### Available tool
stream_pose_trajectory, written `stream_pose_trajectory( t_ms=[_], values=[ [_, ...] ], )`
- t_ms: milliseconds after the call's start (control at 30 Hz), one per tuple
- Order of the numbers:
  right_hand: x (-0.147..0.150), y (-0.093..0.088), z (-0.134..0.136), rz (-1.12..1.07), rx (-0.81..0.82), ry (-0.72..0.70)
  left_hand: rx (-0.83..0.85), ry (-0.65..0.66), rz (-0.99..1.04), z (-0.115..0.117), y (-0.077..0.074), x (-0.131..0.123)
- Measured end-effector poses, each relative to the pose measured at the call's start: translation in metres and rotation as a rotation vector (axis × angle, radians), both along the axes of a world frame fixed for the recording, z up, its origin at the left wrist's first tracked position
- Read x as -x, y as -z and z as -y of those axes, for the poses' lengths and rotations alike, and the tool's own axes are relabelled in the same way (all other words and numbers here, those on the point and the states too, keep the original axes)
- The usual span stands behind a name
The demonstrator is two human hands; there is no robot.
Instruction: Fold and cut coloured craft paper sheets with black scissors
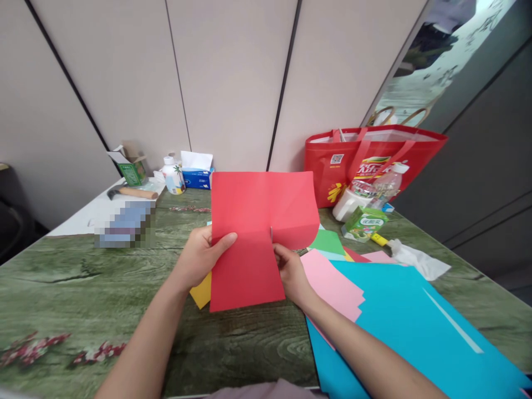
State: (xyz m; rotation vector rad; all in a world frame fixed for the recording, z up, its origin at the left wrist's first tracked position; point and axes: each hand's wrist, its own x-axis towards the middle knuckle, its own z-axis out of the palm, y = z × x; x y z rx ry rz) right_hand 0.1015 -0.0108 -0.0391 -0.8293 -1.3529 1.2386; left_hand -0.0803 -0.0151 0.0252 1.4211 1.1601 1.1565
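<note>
A red sheet of paper (245,221) is held up above the table, facing me. My left hand (199,252) grips its left edge, thumb on the near face and fingers behind. A cut runs in from the lower right side, and the flap to the right of it (297,221) curls away. My right hand (291,271) is closed at the cut, beside the paper's right edge. A thin metal blade of scissors (271,234) shows above its fingers; their handles are hidden. Yellow paper (201,291) sticks out behind the red sheet.
Blue sheets (415,316) and pink paper (332,282) lie to the right. Behind them stand a green carton (363,223), a white mug (351,204), a plastic bottle (390,183) and a red bag (324,149). At back left are a hammer (137,192), a white bottle (173,176) and a tissue box (197,178).
</note>
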Motion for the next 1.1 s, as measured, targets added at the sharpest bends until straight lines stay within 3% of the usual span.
stream_pose_trajectory(
  t_ms=[700, 1100],
  values=[
    [0.0009, 0.0031, -0.0003, -0.087, 0.069, -0.026, -0.006, 0.01, 0.047, -0.0007, 0.002, 0.0002],
    [0.0005, 0.0004, -0.0006, -0.07, 0.029, -0.007, 0.004, 0.007, 0.066, -0.0008, 0.0033, -0.0008]
  ],
)
